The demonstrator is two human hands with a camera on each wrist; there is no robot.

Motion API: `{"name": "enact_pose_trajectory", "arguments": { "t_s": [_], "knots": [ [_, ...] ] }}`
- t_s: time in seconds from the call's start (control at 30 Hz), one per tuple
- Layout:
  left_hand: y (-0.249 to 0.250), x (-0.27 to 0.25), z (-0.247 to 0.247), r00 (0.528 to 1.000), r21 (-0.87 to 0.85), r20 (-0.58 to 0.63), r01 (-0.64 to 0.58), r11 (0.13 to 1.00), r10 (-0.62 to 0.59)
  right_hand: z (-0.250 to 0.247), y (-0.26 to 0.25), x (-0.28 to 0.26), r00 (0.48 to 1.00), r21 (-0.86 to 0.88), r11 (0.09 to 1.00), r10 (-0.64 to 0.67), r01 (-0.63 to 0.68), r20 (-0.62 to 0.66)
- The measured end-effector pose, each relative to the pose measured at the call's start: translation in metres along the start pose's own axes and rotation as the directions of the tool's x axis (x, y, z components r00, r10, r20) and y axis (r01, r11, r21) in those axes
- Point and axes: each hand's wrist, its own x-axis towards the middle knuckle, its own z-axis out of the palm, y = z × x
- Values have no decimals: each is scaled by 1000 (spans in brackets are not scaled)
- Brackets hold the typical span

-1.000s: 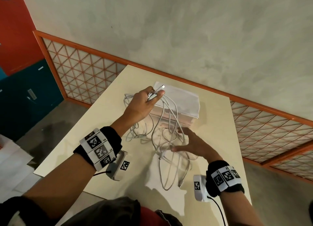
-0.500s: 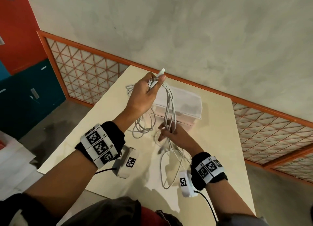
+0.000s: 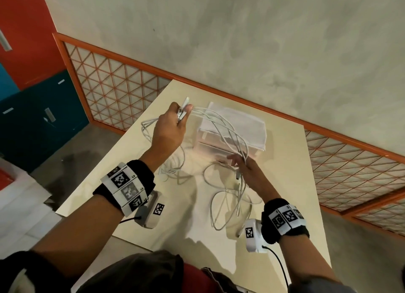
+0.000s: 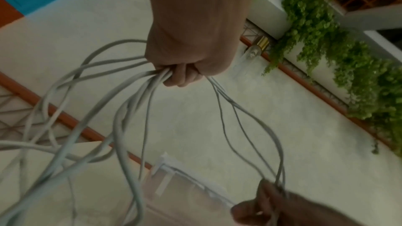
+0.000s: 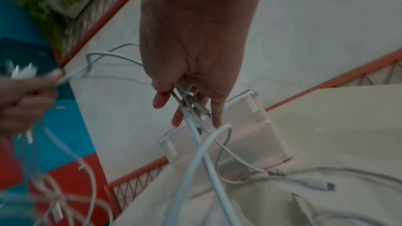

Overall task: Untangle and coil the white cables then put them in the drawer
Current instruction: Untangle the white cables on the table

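Several white cables (image 3: 221, 126) hang in a tangle between my two hands above the beige table (image 3: 289, 161). My left hand (image 3: 168, 130) is raised at the left and grips a bunch of cable ends, plugs sticking up past the thumb; in the left wrist view its fist (image 4: 180, 73) closes round the strands (image 4: 130, 102). My right hand (image 3: 245, 165), lower and right, pinches the cables (image 5: 195, 130) between its fingers (image 5: 161, 102). More loops (image 3: 225, 205) trail on the table. The translucent drawer box (image 3: 236, 130) stands behind the hands, its drawer pushed in.
A plug (image 5: 319, 184) lies on the table near the box. An orange-framed lattice railing (image 3: 114, 88) runs along the table's far side before a concrete wall. Teal and red cabinets (image 3: 32, 108) stand to the left. Green hanging plants (image 4: 348, 54) appear in the left wrist view.
My left hand lifted the cable ends up and then swung them left. My right hand moved up from the table, closed on the strands and shifted right, spreading the cables apart.
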Motion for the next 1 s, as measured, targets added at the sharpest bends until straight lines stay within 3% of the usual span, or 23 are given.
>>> {"name": "enact_pose_trajectory", "arguments": {
  "t_s": [0.17, 0.23, 0.3, 0.37, 0.43, 0.57, 0.7, 0.77, 0.9, 0.93, 1.0],
  "knots": [
    [-25, -10, 3, 999, 172, 31, -15, 985, 10, -15, -12, 3, 999, 72, 997, -23, 25, -36],
    [-31, -8, 0, 1000, 198, 25, 8, 980, -13, -20, -8, 6, 996, -83, 996, -21, 13, -89],
    [-34, -5, -4, 1000, 203, 11, 12, 979, -14, -28, 1, 5, 999, -276, 961, -15, 6, -30],
    [-35, -2, -6, 1000, 209, 8, 3, 978, -4, -31, 13, 2, 986, -328, 944, 87, -36, 142],
    [-33, -2, -5, 1000, 223, 14, -1, 975, -2, -27, 24, -3, 940, -342, 932, 220, -123, 261],
    [-31, -4, 3, 1000, 246, 30, 0, 969, -7, -14, 32, -14, 904, -229, 923, 361, -310, 230],
    [-37, 0, 2, 1000, 273, 24, 7, 962, -14, -11, 28, -18, 968, -341, 929, 203, -143, 147],
    [-38, 2, -1, 1000, 273, -2, 9, 962, -9, -1, 27, -21, 947, -320, 934, 237, -160, 216],
    [-33, 3, -3, 998, 238, -59, 32, 971, -18, 19, 38, -28, 808, -332, 923, 343, -195, 479],
    [-32, 2, -3, 998, 237, -59, 39, 971, -26, 21, 44, -28, 799, -373, 908, 364, -190, 479],
    [-29, 1, -1, 998, 237, -53, 33, 971, -21, 18, 53, -28, 836, -457, 872, 378, -177, 398]
  ]
}}
